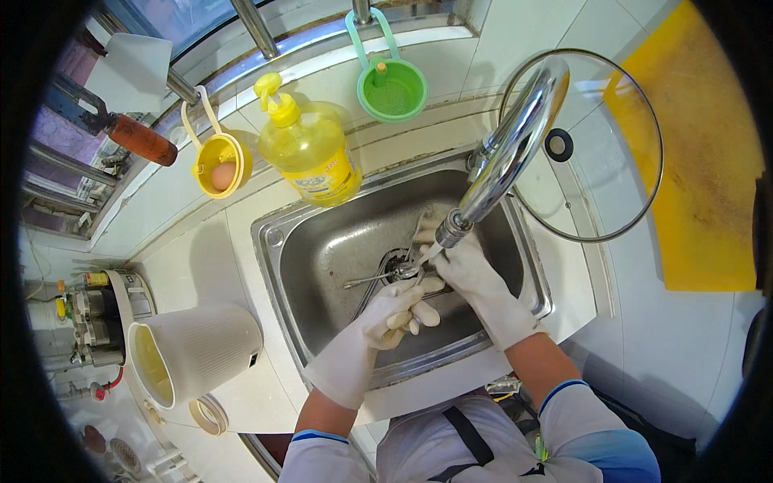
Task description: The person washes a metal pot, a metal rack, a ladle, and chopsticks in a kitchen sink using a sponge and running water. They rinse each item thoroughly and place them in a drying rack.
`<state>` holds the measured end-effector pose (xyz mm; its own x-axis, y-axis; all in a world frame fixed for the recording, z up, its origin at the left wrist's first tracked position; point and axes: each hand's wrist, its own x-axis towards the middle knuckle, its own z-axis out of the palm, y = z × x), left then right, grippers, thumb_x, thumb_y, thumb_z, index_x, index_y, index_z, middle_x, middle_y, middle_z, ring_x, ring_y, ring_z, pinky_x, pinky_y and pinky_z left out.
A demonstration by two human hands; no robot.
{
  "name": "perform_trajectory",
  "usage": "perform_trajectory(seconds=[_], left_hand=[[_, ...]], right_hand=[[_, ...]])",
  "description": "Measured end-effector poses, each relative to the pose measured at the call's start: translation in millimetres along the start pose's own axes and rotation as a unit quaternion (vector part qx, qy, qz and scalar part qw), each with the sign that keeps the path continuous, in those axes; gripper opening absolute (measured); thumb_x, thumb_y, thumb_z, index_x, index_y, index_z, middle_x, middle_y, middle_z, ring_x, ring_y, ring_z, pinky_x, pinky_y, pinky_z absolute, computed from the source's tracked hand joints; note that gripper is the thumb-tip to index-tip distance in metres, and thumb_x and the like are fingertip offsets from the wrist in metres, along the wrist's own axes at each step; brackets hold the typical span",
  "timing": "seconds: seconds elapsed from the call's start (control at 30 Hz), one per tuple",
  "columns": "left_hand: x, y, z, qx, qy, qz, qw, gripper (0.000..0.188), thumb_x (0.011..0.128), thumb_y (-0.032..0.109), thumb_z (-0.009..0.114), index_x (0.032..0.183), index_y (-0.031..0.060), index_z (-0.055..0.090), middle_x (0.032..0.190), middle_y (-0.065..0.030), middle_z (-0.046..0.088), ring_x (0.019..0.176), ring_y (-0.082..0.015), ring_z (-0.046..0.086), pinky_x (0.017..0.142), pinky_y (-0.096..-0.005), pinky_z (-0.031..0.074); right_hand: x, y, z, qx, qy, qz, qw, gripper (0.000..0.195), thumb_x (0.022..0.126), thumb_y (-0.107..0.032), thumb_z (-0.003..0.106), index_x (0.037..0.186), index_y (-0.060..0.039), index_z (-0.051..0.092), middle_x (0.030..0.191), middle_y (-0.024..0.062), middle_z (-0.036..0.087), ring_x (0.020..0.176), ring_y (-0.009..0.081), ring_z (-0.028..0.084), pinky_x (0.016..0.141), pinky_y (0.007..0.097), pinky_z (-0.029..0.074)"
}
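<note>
Both my hands wear off-white rubber gloves and work low over a stainless steel sink (320, 241). My left hand (395, 311) has its fingers curled, pinching a thin metal utensil (420, 276) between thumb and forefinger. Close by, a shiny metal spoon (406, 270) lies over the drain, and several thin metal utensils (369, 297) rest in the basin to its left. Under the faucet (456, 226), my right hand (468, 265) meets the running water; its fingertips are partly hidden by the spout, so what it holds is unclear.
Behind the sink stands a yellow dish soap pump bottle (314, 157). A green cup (392, 90) and a yellow cup (223, 163) hang from the window bars. At right, a glass lid (580, 235) leans before a yellow board (694, 151). A white ribbed bin (205, 344) lies on the left counter.
</note>
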<state>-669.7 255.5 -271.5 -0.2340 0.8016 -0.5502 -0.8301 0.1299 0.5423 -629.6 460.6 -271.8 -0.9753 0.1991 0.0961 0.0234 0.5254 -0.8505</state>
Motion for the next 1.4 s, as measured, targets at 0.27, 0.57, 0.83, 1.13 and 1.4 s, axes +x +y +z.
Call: perform_trajectory(seconds=[0.27,0.57,0.83,1.13,1.4], left_hand=[[-3.3,-28.5,-2.8,0.212,0.028,0.261,0.941,0.039,0.109,0.026,0.050,0.128,-0.0050,0.063,0.084,-0.0034,0.069,0.057,-0.0090,0.056,0.058,-0.0194,0.046],[-10.3,-37.2,7.3,-0.382,-0.082,0.078,0.917,0.050,0.111,0.029,0.046,0.150,-0.0003,0.044,0.083,-0.0034,0.069,0.064,-0.0049,0.057,0.060,-0.0179,0.046],[-3.3,-18.4,13.0,0.152,0.117,0.091,0.977,0.044,0.109,0.012,0.040,0.152,0.0021,0.041,0.094,-0.0133,0.075,0.063,-0.0109,0.065,0.055,-0.0220,0.052],[-21.1,-28.1,14.7,0.120,0.100,0.145,0.977,0.047,0.109,0.018,0.045,0.149,-0.0047,0.042,0.082,-0.0139,0.074,0.062,-0.0129,0.067,0.052,-0.0186,0.050],[-21.1,-37.7,10.5,-0.399,-0.077,0.052,0.912,0.051,0.108,0.030,0.050,0.143,-0.0071,0.050,0.061,0.0017,0.054,0.052,-0.0065,0.047,0.051,-0.0180,0.041]], right_hand=[[-15.9,-1.9,19.7,0.037,0.067,0.072,0.994,0.025,0.090,-0.014,0.065,0.114,-0.0078,0.071,0.101,0.0157,0.069,0.111,0.0362,0.060,0.099,0.0432,0.047],[-14.8,31.3,49.4,0.558,0.180,0.361,0.725,0.017,0.100,-0.021,0.069,0.109,-0.0071,0.067,0.100,0.0064,0.070,0.091,0.0171,0.067,0.083,0.0325,0.053],[-17.8,-42.0,22.7,-0.054,0.049,-0.104,0.992,0.025,0.099,-0.017,0.063,0.121,-0.0069,0.069,0.112,0.0187,0.071,0.106,0.0349,0.068,0.095,0.0414,0.051],[-12.6,24.8,9.1,0.042,-0.092,0.350,0.931,0.051,0.094,-0.050,0.060,0.131,-0.0143,0.066,0.125,0.0182,0.069,0.118,0.0355,0.065,0.102,0.0420,0.048],[-34.7,4.0,13.5,0.419,-0.034,0.290,0.860,0.031,0.100,-0.026,0.066,0.120,-0.0025,0.070,0.107,0.0123,0.072,0.104,0.0199,0.067,0.094,0.0344,0.052]])
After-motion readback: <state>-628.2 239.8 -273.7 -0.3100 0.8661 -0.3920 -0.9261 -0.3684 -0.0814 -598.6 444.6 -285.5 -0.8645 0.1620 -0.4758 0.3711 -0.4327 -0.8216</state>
